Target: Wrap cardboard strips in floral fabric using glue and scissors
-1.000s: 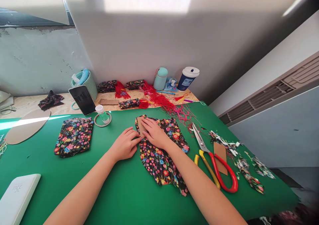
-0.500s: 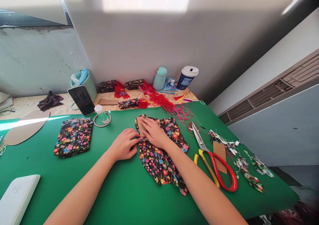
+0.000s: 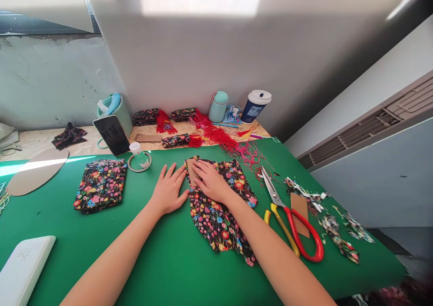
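Observation:
A piece of black floral fabric (image 3: 216, 220) lies spread on the green table mat. On its upper left corner rests a small brown cardboard rectangle (image 3: 192, 173), partly covered by fingers. My right hand (image 3: 211, 179) lies flat over the cardboard and the cloth, fingers stretched out. Beside the fabric's left edge, my left hand (image 3: 170, 189) has its fingers spread, with the fingertips close to the cardboard and nothing held. Scissors (image 3: 275, 197) with red and yellow handles lie to the right of the cloth, partly over a second cardboard rectangle (image 3: 299, 206).
Folded floral fabric (image 3: 101, 186) lies at the left, near a tape roll with a small bottle (image 3: 139, 155). A leaning phone (image 3: 111, 136), red tassels (image 3: 216, 134), a flask (image 3: 218, 106) and a paper cup (image 3: 256, 106) line the back. Fabric scraps (image 3: 334, 234) lie right; a white device (image 3: 29, 270) sits front left.
My left hand's fingers have uncurled and spread out, moving up along the fabric's left edge. The right hand stays on the cardboard. The whole view has shifted very slightly.

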The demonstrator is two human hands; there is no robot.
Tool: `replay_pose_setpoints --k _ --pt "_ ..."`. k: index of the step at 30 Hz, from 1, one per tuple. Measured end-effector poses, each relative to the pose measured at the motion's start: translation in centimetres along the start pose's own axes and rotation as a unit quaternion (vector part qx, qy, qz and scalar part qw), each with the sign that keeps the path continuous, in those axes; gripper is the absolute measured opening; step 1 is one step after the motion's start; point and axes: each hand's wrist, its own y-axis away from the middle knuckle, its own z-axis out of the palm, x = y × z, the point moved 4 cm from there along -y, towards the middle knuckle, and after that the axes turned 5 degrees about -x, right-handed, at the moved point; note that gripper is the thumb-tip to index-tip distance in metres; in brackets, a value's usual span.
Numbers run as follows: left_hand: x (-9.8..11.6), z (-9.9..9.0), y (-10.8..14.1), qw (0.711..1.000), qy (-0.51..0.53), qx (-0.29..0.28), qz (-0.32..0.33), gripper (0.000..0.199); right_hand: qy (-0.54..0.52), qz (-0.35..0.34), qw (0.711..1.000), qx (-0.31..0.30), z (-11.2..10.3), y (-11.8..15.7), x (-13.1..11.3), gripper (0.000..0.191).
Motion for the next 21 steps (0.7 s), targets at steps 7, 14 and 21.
replay_pose_setpoints --k 7,14,21 --pt "-0.1 -0.1 -0.2 1.000 -0.010 0.021 -0.008 0.052 0.000 0.000 1.000 0.007 -0.1 0.2 0.0 0.044" --pt "0.0 -0.6 0.0 0.998 0.021 0.046 0.048 0.042 -0.002 0.001 1.000 0.008 0.0 0.2 0.1 0.043" --pt "1.3 -1.5 0.5 0.974 0.076 0.073 0.198 0.025 -0.004 0.007 1.000 0.005 0.0 0.1 0.1 0.043"
